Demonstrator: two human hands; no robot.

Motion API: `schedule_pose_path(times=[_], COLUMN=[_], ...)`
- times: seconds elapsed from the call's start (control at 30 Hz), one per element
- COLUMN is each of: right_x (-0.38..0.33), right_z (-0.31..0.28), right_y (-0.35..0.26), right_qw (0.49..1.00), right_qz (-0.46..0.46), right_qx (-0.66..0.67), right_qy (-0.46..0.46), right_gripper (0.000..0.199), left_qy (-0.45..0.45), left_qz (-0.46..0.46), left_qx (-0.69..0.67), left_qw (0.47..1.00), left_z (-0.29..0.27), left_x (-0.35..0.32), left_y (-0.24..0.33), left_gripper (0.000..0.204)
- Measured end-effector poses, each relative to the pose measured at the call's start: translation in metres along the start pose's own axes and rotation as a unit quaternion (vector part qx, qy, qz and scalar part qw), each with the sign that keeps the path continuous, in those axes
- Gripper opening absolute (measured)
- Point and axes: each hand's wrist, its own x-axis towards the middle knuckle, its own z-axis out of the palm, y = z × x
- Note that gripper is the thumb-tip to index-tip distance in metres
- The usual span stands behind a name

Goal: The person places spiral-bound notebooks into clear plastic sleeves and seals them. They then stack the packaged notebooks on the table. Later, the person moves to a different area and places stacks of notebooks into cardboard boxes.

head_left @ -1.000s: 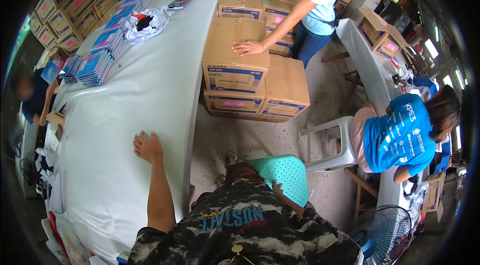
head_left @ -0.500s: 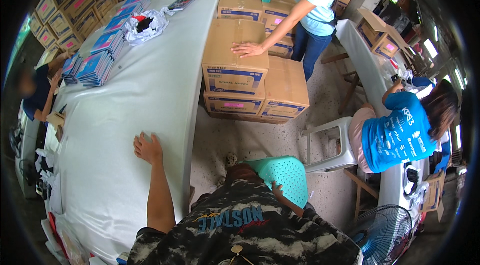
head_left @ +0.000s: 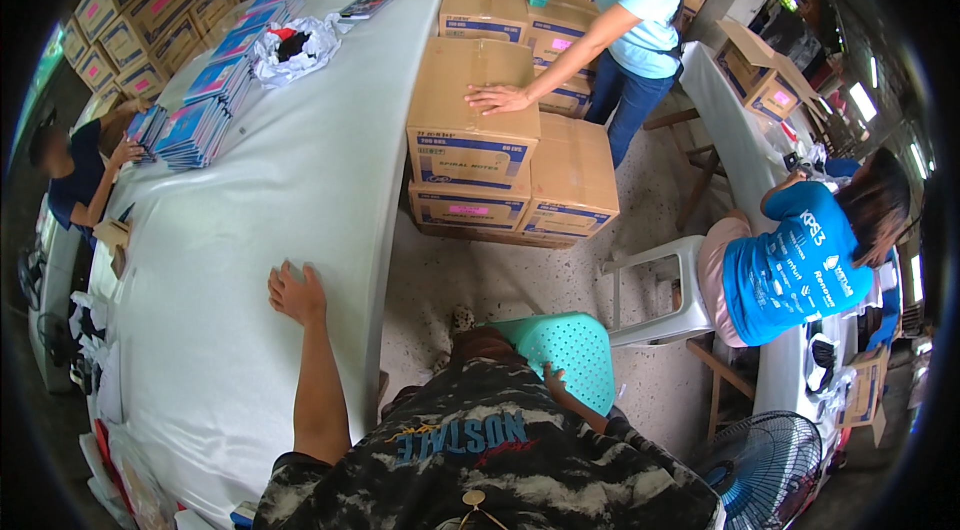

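My left hand [head_left: 296, 294] rests on the white-covered table [head_left: 230, 330], fingers a little apart and curved, with nothing in it. Low in the middle, my right hand [head_left: 554, 380] lies against a teal plastic stool [head_left: 580, 355] with a perforated seat. Its fingers look loosely stretched over the surface; part of the hand is hard to make out. Beyond the table's right edge stands a stack of cardboard boxes [head_left: 470, 95], apart from both hands. Stacks of blue notebooks [head_left: 195, 130] lie at the table's far left, out of reach of my left hand.
A person in light blue [head_left: 640, 20] stands behind the boxes, one hand on the top box. Another in bright blue [head_left: 790, 260] sits on a white stool [head_left: 690, 280] at right. A third [head_left: 75, 175] is at left. A fan [head_left: 765, 470] stands low right.
My hands have not moved. The standing person's far hand now holds a small blue-and-white item near the far box. The person at left has brought a hand to the notebooks.
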Motion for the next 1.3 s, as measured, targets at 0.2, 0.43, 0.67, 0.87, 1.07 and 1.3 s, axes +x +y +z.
schedule_pose_path(times=[0.2, 0.43, 0.67, 0.87, 1.07, 1.3], right_x=[0.044, 0.072, 0.092, 0.099, 0.092, 0.111], right_z=[-0.012, 0.017, 0.028, 0.025, 0.026, 0.025], right_y=[0.058, 0.062, 0.079, 0.081, 0.071, 0.088], right_qw=[0.997, 0.993, 0.990, 0.987, 0.990, 0.988], right_qz=[0.002, -0.009, -0.008, -0.005, 0.000, -0.011], right_qx=[-0.071, -0.106, -0.124, -0.141, -0.128, -0.125], right_qy=[0.007, 0.041, 0.064, 0.074, 0.065, 0.084], right_gripper=[0.090, 0.081, 0.073, 0.070, 0.070, 0.070], left_qy=[-0.031, -0.024, -0.027, -0.032, -0.029, -0.044], left_qz=[0.002, 0.001, 0.008, -0.005, -0.004, -0.015], left_qx=[-0.027, -0.008, -0.012, -0.008, -0.015, -0.020], left_qw=[0.999, 1.000, 1.000, 0.999, 0.999, 0.999], left_z=[0.013, 0.005, 0.006, 0.008, 0.004, 0.005], left_x=[-0.010, -0.007, -0.008, -0.005, -0.003, -0.004], left_y=[0.019, 0.020, 0.025, 0.023, 0.024, 0.024], left_gripper=[0.047, 0.047, 0.047, 0.047, 0.047, 0.047])
